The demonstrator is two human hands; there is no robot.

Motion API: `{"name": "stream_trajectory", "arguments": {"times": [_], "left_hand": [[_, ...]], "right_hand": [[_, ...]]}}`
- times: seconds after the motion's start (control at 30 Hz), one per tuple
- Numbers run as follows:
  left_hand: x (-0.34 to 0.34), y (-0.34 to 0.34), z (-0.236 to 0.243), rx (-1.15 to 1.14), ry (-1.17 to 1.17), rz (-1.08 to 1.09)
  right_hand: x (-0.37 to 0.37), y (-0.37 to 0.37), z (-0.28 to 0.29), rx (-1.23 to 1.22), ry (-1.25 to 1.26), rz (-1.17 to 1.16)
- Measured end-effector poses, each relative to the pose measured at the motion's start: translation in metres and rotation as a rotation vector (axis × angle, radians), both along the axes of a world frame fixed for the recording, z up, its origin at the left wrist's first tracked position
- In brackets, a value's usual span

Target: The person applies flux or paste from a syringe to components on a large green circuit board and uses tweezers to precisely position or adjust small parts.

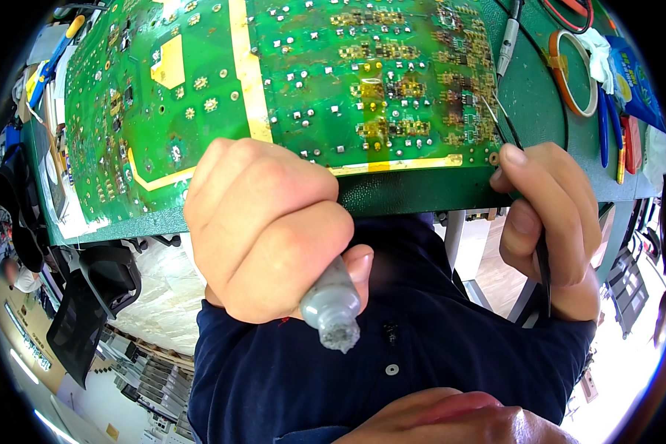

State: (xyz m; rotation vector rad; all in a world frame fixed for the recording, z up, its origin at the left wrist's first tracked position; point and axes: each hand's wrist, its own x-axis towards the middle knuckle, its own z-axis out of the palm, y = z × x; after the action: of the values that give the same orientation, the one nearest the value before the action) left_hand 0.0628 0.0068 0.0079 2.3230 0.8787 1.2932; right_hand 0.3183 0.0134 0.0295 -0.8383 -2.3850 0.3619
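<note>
Tape roll lies right; black chair — left

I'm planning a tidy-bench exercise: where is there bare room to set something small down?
A patch of green mat, right of the circuit board, lies between the black cable and blue-handled tool. A narrow strip fronts the board, between left hand and right hand. Crowded: the upper right, with tape roll and blue packet; the left, with papers.

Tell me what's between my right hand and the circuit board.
In the head view, the tips of dark tweezers span from your right hand to over the circuit board's right edge; whether they touch isn't clear.
</note>
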Motion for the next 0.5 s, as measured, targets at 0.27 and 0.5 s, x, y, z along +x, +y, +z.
{"name": "stream_trajectory", "arguments": {"times": [0.27,0.5], "left_hand": [[-0.0004,0.0001,0.0018,-0.006,0.015,-0.005],[-0.0014,0.0011,0.0009,0.015,0.005,-0.008]], "right_hand": [[-0.0012,-0.0049,0.002,-0.063,0.021,0.047],[-0.0011,-0.0031,0.0029,-0.023,0.024,0.054]]}}
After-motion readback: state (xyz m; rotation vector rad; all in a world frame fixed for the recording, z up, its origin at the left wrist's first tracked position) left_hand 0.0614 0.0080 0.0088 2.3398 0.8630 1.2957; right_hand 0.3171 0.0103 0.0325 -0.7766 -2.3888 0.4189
